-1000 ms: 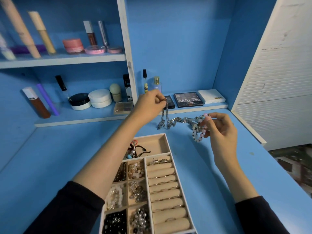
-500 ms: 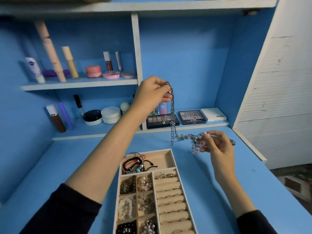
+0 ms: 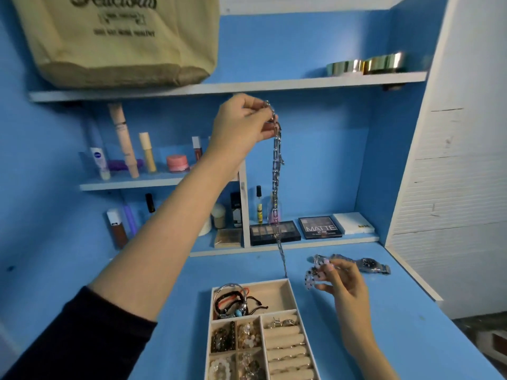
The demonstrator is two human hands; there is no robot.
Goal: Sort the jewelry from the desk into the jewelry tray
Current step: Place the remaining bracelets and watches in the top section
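Observation:
My left hand (image 3: 242, 124) is raised high and pinches the top of a long silver chain (image 3: 276, 174), which hangs straight down; its lower end dangles just above the far edge of the beige jewelry tray (image 3: 291, 297). My right hand (image 3: 341, 281), low over the desk to the right of the tray, pinches a pale beaded bracelet (image 3: 311, 275). A silver wristwatch (image 3: 366, 264) lies on the blue desk just behind that hand. The tray holds cord bracelets (image 3: 233, 301) in its top compartment, beads in small squares and rings on the rolls.
Shelves at the back carry cosmetics, tubes and eyeshadow palettes (image 3: 319, 227). A beige tote bag (image 3: 118, 37) sits on the top shelf, gold tins (image 3: 365, 65) at its right. A white slatted panel (image 3: 452, 174) walls the desk's right side.
My left hand has risen well above the desk, pulling the chain free of the bracelet and out to its full hanging length. My right hand has sunk slightly with the bracelet. The view tilted up.

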